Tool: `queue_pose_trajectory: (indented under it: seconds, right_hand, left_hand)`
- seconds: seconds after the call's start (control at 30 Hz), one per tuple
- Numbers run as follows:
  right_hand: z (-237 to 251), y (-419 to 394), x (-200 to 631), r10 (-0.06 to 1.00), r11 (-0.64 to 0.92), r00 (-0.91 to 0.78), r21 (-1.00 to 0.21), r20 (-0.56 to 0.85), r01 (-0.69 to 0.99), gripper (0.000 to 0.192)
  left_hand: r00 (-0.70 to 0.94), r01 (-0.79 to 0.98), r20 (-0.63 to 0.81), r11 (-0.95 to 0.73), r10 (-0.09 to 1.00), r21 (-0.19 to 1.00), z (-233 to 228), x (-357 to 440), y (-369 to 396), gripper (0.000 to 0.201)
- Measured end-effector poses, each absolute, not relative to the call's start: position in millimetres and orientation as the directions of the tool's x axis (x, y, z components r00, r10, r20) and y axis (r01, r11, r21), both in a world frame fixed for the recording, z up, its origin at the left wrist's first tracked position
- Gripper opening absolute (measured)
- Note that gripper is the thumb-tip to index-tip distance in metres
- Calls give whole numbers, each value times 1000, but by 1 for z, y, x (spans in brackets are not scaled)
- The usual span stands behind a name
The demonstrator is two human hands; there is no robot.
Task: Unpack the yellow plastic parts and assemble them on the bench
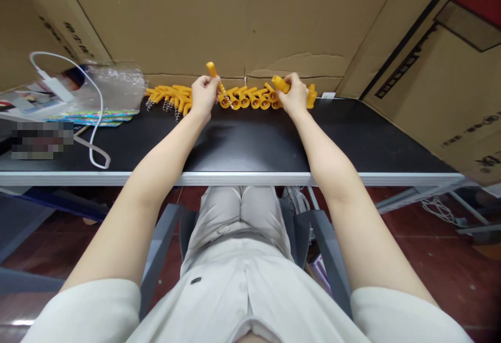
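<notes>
My left hand [203,97] pinches a yellow plastic stick [211,69], tilted, with a metal spring trailing from its lower end. Closed around a thicker yellow plastic tube [281,84] is my right hand [295,96], a short way to the right. Between the hands lies a row of yellow hollow pieces [245,103] with round open ends facing me. Left of my left hand is a pile of yellow sticks [172,92] with springs hanging toward me. More upright yellow pieces [311,96] are just beyond my right hand, partly hidden by it.
Cardboard panels [235,19] wall off the back and right of the black table [250,150]. At left are clear plastic wrap [117,84], colourful flat packets [94,118] and a white cable [102,97] looping over the tabletop. A small white piece [327,95] lies at the back right.
</notes>
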State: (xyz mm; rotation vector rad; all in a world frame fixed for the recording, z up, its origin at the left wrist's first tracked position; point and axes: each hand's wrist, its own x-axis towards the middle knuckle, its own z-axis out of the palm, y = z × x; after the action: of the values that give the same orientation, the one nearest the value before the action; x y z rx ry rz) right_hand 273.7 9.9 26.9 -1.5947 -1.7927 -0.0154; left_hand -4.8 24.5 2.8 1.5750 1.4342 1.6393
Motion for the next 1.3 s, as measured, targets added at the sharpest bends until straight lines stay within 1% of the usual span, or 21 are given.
queue_pose_trajectory:
  seconds: [0.07, 0.17, 0.23, 0.3, 0.47, 0.63, 0.77, 0.93, 1.13, 1.23, 1.3]
  right_hand:
    - [22, 13, 266, 839, 365, -112, -397, 532, 842, 42]
    - [14, 15, 256, 779, 544, -308, -343, 546, 766, 37]
    - [12, 14, 249, 740, 618, -392, -323, 546, 717, 37]
    - [12, 11, 245, 712, 659, -438, -307, 548, 687, 37]
    - [14, 9, 243, 693, 672, -452, -278, 562, 686, 37]
    - [11, 17, 250, 727, 618, -400, -276, 558, 736, 38]
    - [11, 19, 254, 748, 594, -376, -298, 547, 747, 36]
    - [9, 23, 254, 740, 601, -369, -305, 562, 739, 34]
    - [8, 24, 255, 754, 588, -370, -307, 543, 748, 35]
    - [11, 19, 251, 741, 606, -383, -302, 552, 736, 37]
    - [13, 16, 249, 732, 616, -391, -296, 558, 730, 37]
  left_hand:
    - [-203, 305, 432, -363, 878, 881, 4, 3, 17, 50]
    - [-168, 271, 392, -340, 904, 900, 6, 10, 5, 47]
    - [-156, 251, 369, -325, 916, 912, 7, 13, 0, 44]
    - [-134, 242, 362, -324, 923, 915, 6, 15, -4, 45]
    - [-61, 249, 373, -348, 926, 904, 5, 19, -7, 52]
    - [-158, 252, 384, -339, 910, 906, 8, 15, -4, 54]
    - [-162, 268, 413, -363, 896, 893, 7, 10, 1, 61]
    - [-172, 218, 398, -359, 901, 908, 7, 11, 1, 54]
    - [-223, 167, 385, -354, 896, 920, 11, 12, -1, 50]
    - [-193, 174, 377, -347, 906, 922, 10, 11, -3, 45]
    - [-150, 177, 362, -335, 920, 925, 9, 12, -6, 38]
